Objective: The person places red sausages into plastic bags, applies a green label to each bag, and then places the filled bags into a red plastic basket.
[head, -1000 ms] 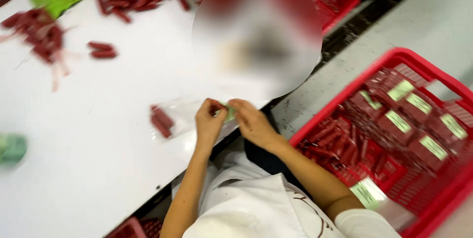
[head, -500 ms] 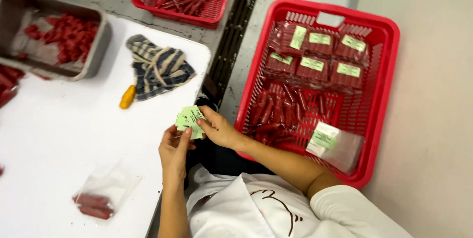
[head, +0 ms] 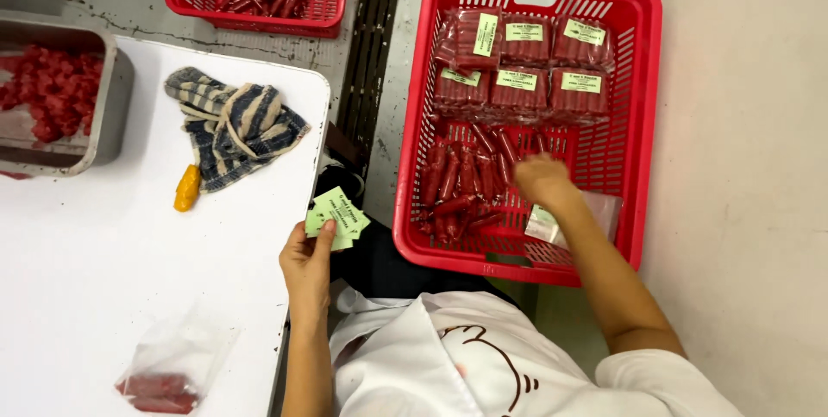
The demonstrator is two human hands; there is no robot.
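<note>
A person's left hand (head: 306, 262) is pinching a small stack of green paper labels (head: 337, 219) at the white table's (head: 103, 279) edge, thumb and fingers clamped on them. At three o'clock from it, the right hand (head: 542, 180) is reaching into a red basket (head: 642, 124) over loose red sausages (head: 461, 180); it is blurred, so I cannot tell its grip. Sealed sausage packs (head: 517, 63) are lying at the basket's twelve o'clock end. A clear bag (head: 168, 369) of sausages is sitting at seven o'clock, partly cut off. A striped cloth (head: 233, 128) is resting at eleven o'clock.

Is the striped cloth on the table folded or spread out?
Neither: the striped cloth lies crumpled in a loose heap at the white table corner.
</note>
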